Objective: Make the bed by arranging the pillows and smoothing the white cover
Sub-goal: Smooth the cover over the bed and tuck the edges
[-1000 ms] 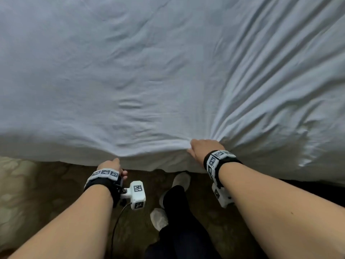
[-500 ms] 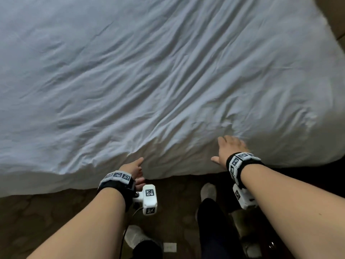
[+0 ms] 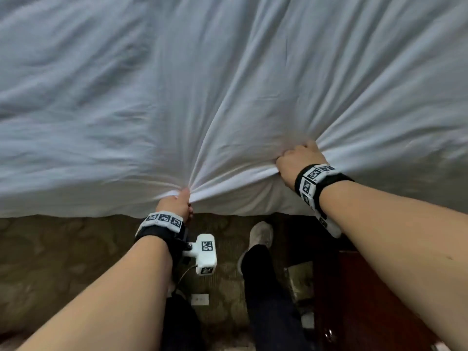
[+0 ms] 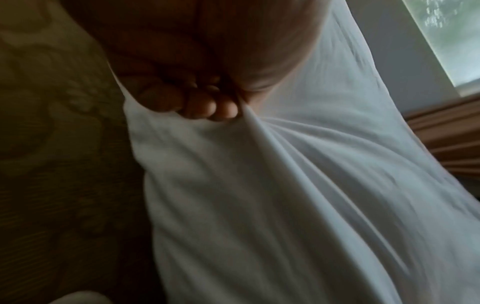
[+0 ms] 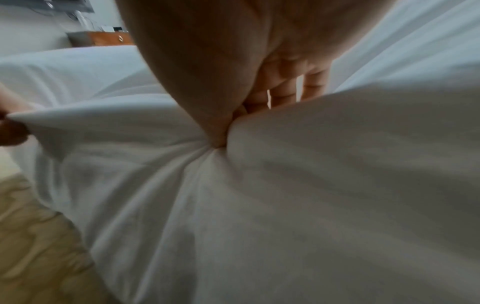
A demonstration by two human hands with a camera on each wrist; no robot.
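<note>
The white cover (image 3: 228, 84) spreads over the whole bed, creased, with folds fanning out from two gathered spots at its near edge. My left hand (image 3: 177, 202) grips a bunch of the cover's edge. In the left wrist view its curled fingers (image 4: 200, 107) clamp the cloth (image 4: 259, 185). My right hand (image 3: 298, 160) grips another bunch further right and a little onto the bed. The right wrist view shows its thumb (image 5: 215, 131) dug into the cover (image 5: 285, 195). No pillows are in view.
Patterned brown carpet (image 3: 63, 249) lies along the bed's near edge. My legs in dark trousers and a pale shoe (image 3: 260, 234) stand between my arms. Dark red-brown wooden furniture (image 3: 367, 287) is close at the lower right. A window (image 4: 446, 37) and a wooden cabinet (image 5: 109, 39) show beyond the bed.
Half a second ago both hands reached open toward the cover's edge. Now each grips a bunch of cloth, and taut folds radiate from both hands.
</note>
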